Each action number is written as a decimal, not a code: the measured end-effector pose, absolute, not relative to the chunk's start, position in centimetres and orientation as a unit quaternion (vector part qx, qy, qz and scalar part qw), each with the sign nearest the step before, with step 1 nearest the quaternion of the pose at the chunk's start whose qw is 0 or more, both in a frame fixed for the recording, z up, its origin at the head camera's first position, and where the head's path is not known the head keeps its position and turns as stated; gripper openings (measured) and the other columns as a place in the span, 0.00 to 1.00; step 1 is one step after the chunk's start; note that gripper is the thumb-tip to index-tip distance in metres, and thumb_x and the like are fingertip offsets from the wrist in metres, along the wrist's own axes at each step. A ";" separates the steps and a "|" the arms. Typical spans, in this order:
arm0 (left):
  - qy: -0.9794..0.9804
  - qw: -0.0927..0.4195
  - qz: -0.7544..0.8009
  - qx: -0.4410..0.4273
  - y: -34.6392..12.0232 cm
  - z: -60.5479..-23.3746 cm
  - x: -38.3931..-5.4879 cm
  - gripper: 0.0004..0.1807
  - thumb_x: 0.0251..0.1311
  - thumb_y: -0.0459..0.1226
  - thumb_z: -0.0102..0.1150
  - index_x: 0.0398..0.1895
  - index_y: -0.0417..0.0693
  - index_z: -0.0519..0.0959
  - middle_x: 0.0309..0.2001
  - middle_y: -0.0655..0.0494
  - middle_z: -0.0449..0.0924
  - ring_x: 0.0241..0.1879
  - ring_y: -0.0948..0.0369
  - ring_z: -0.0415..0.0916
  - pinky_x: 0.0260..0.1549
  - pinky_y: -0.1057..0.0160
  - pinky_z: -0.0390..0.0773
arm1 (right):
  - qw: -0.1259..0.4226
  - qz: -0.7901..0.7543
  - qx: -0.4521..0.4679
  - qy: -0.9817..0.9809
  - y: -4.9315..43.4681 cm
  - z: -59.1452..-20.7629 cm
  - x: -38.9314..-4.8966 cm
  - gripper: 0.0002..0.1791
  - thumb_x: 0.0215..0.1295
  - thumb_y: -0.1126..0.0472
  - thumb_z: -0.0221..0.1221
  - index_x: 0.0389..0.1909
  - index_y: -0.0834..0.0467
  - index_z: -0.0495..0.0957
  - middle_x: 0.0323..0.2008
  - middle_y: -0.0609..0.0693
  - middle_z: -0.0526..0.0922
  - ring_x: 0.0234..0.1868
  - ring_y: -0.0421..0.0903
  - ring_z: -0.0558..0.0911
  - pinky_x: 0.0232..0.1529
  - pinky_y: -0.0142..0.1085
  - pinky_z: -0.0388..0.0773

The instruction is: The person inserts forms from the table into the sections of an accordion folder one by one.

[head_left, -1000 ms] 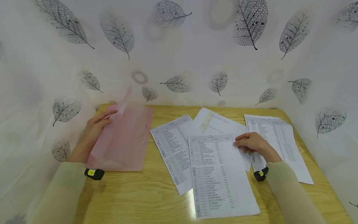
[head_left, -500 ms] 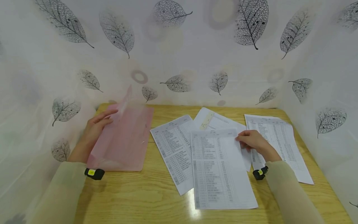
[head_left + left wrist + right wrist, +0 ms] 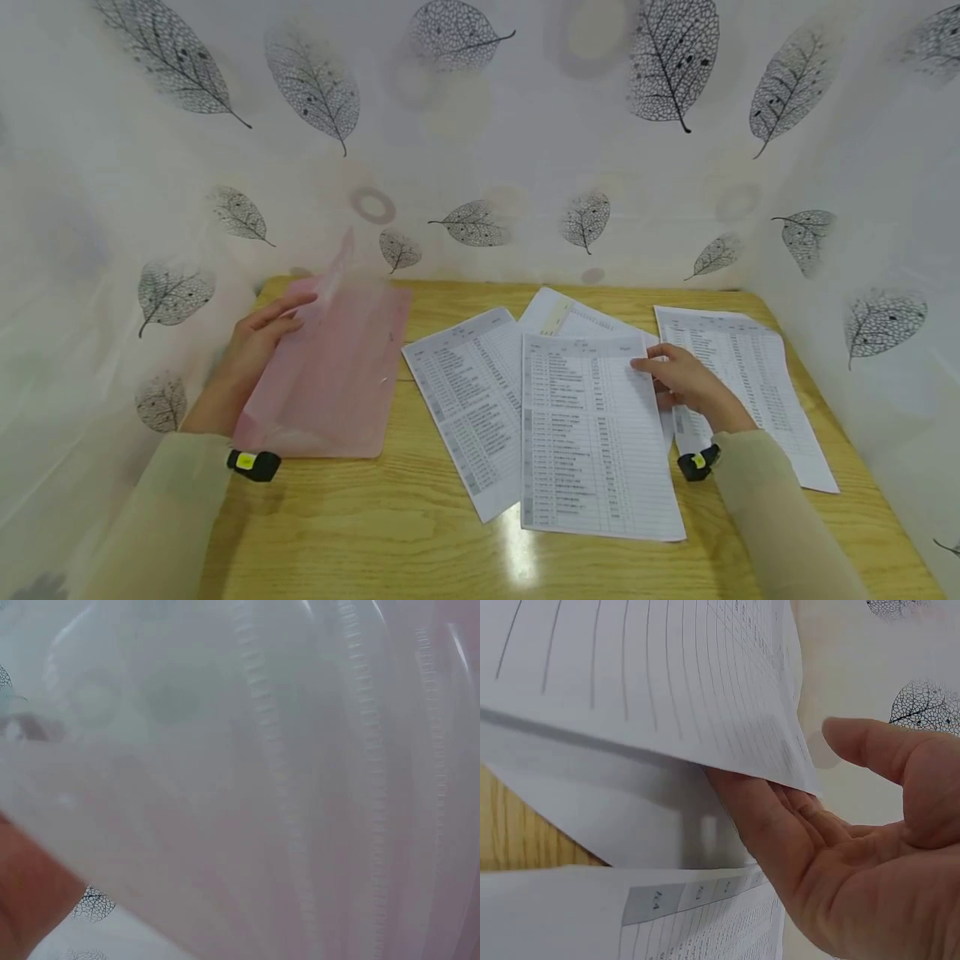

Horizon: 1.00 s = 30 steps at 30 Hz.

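Observation:
A translucent pink folder lies at the left of the table with its cover raised. My left hand holds that cover at its left edge; ribbed clear plastic fills the left wrist view. At the centre right, a printed sheet overlaps other papers. My right hand is at its upper right edge. In the right wrist view, the fingers reach under the sheet's edge, while the thumb stands apart from it. Their tips are hidden behind the paper.
Another printed sheet slants to the left, partly covered. Behind it lies a paper with a yellowish strip. A further sheet lies at the right under my forearm. Leaf-patterned cloth walls the table on three sides.
The central sheet has moved up and slightly right, toward the back of the table. My right thumb and fingers have spread apart at its edge. The left hand and folder have stayed still.

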<state>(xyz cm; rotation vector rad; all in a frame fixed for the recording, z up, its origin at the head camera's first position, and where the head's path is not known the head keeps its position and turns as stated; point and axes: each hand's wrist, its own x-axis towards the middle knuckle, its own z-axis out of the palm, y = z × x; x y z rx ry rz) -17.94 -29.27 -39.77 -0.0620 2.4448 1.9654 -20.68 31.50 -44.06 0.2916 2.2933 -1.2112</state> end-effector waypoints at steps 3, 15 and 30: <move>0.777 -0.001 0.629 -0.016 -29.3 -39.8 -18.0 0.24 0.78 0.38 0.54 0.75 0.51 0.75 0.67 0.78 0.74 0.82 0.55 0.54 0.57 0.82 0.66 | 0.272 -0.449 0.096 0.846 31.8 -44.1 -20.6 0.39 0.77 0.53 0.60 0.76 0.73 0.59 0.45 0.54 0.87 0.36 0.40 0.83 0.39 0.36 0.83; 0.786 0.004 0.618 -0.018 -29.4 -39.7 -18.0 0.24 0.79 0.39 0.53 0.75 0.51 0.74 0.68 0.78 0.73 0.82 0.52 0.53 0.57 0.82 0.66 | 0.309 -0.503 0.082 0.803 31.9 -44.6 -20.9 0.41 0.79 0.57 0.57 0.80 0.74 0.50 0.37 0.44 0.90 0.34 0.40 0.90 0.36 0.36 0.86; 0.798 0.008 0.602 -0.012 -29.4 -39.9 -18.0 0.24 0.80 0.40 0.51 0.76 0.54 0.73 0.78 0.67 0.65 0.82 0.47 0.52 0.56 0.82 0.66 | 0.283 -0.599 0.039 0.748 29.5 -43.4 -21.8 0.44 0.81 0.53 0.56 0.83 0.69 0.45 0.42 0.39 0.87 0.43 0.37 0.90 0.46 0.34 0.86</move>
